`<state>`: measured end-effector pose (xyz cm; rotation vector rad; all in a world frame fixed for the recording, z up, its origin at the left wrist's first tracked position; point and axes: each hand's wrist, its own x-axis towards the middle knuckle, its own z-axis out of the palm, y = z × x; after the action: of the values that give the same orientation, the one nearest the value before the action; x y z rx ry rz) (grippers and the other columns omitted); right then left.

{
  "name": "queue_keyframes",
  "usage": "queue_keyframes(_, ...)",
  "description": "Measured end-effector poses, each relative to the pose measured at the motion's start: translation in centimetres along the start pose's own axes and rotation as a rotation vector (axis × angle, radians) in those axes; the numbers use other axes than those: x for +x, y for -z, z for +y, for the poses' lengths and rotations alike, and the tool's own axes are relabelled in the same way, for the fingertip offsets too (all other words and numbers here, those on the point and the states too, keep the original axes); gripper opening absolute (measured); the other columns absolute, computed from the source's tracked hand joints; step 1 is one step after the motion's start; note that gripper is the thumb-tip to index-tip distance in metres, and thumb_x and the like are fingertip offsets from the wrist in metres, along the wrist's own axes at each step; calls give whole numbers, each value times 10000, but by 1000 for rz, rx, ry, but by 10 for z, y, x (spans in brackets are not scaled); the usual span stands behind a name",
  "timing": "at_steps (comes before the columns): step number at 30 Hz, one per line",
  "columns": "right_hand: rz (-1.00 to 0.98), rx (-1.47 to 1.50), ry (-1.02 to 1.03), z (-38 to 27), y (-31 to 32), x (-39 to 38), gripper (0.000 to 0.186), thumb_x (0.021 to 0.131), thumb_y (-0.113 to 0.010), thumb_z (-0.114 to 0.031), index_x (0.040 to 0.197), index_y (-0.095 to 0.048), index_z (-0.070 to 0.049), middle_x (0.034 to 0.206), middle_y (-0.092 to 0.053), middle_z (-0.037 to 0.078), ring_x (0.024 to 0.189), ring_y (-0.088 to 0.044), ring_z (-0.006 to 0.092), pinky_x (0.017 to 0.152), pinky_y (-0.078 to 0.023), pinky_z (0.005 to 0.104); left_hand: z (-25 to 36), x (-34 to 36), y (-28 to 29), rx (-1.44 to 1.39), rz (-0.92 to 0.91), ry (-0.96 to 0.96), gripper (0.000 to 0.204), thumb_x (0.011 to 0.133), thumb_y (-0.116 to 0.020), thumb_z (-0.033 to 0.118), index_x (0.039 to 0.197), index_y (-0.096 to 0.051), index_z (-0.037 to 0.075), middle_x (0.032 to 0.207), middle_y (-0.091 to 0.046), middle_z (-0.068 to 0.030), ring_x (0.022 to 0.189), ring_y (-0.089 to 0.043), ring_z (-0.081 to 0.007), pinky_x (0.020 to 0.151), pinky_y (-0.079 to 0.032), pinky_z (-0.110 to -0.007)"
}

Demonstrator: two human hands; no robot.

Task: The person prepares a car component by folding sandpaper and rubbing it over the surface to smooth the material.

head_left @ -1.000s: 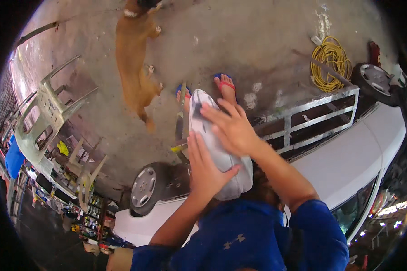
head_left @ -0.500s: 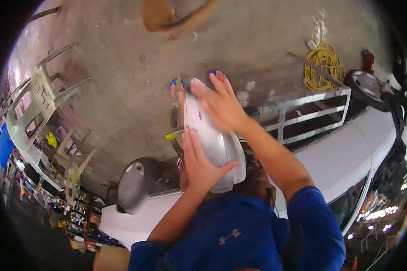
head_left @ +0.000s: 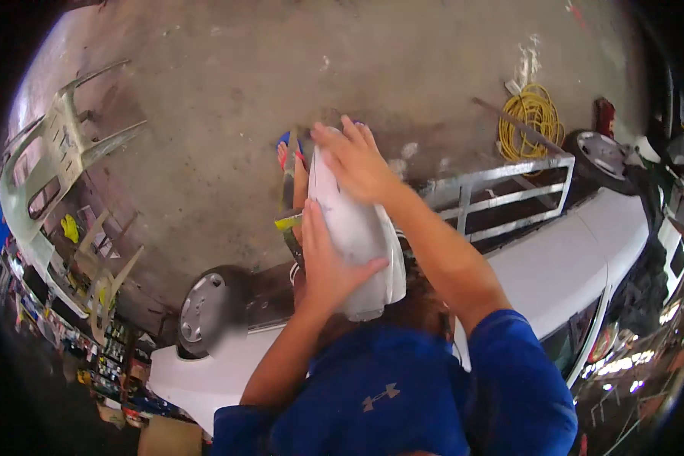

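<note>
A long, curved, white-and-grey panel (head_left: 347, 220), like a vehicle body part, lies lengthwise in front of my body, its narrow end pointing away. My left hand (head_left: 328, 262) holds its left side near the middle, with the fingers along the edge and the thumb across the top. Over the far end rests my right hand (head_left: 359, 166), palm down with the fingers stretched out and somewhat apart. Whatever may lie under the right palm is hidden. A narrow bar with a yellow-green end (head_left: 287, 223) shows just left of the panel.
A white car (head_left: 551, 254) stretches behind me on both sides, with a wheel (head_left: 205, 308) at left. To the right are a metal frame (head_left: 513, 199), a coiled yellow cable (head_left: 536, 125) and another wheel (head_left: 602, 152). A plastic chair (head_left: 61, 144) stands at left on the concrete floor (head_left: 220, 114).
My right hand has shifted slightly left and toward the panel's far end, and is less blurred. The left hand keeps its hold. The view has shifted, and a brown object at the top has left it.
</note>
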<state>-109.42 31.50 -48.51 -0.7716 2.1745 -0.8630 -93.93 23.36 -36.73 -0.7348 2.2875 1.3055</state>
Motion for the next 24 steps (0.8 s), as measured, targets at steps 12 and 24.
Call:
queue_keyframes(12, 101, 191, -196, 22, 6, -37, 531, 1003, -529, -184, 1525, -491, -96, 1612, -422, 159, 1471, -318, 528, 1182, -256, 669, -2, 2, 0, -23, 27, 75, 1493, 543, -984, 468, 1617, -83, -48, 1656, -174, -307, 1511, -248, -485, 1225, -280, -527)
queue_keyframes(24, -21, 101, -52, -13, 23, -64, 566, 958, -562, -106, 1517, -489, -51, 1618, -392, 203, 1535, -234, 488, 1245, -181, 602, -7, 6, -5, -38, 59, 23, 1490, 521, -955, 561, 1608, -143, -55, 1633, -226, -338, 1511, -248, -505, 1218, -241, -584)
